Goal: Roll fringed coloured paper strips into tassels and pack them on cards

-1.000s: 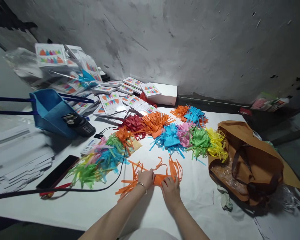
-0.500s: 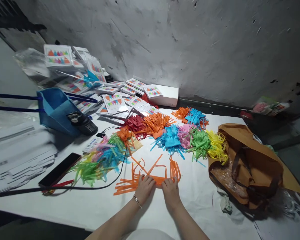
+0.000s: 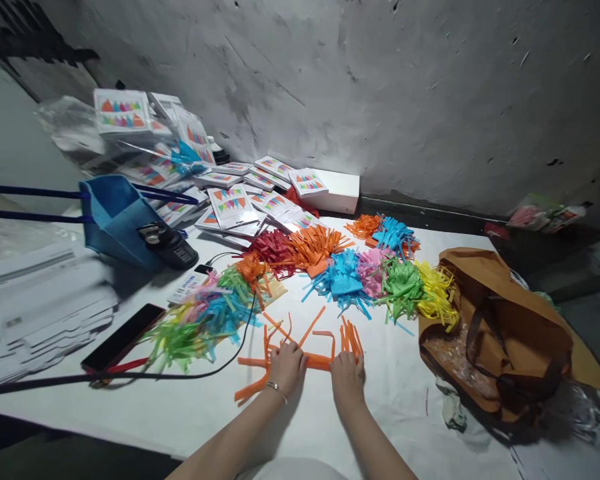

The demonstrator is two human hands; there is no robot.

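An orange paper tassel (image 3: 319, 362) with fringed ends lies on the white table, its uncut middle band stretched between my two hands. My left hand (image 3: 286, 370), with a bracelet at the wrist, has its fingers curled over the left part of the band. Strips fan out to the left beyond it. On the right part, my right hand (image 3: 348, 381) grips the paper, and a bunch of strips sticks up past its fingers. Both thumbs are partly hidden. Loose orange strips lie just beyond the hands.
Behind lie bunches of fringed paper: blue (image 3: 343, 277), green (image 3: 401, 283), yellow (image 3: 436, 293). A mixed pile (image 3: 205, 327) sits left, near a phone (image 3: 123, 338) and a black cable (image 3: 180, 377). Printed packets (image 3: 233, 207) stand at the back; a brown bag (image 3: 500, 327) is right.
The strips at the left end have bunched and shifted downward. My hands have moved slightly apart, with more of the band showing between them.
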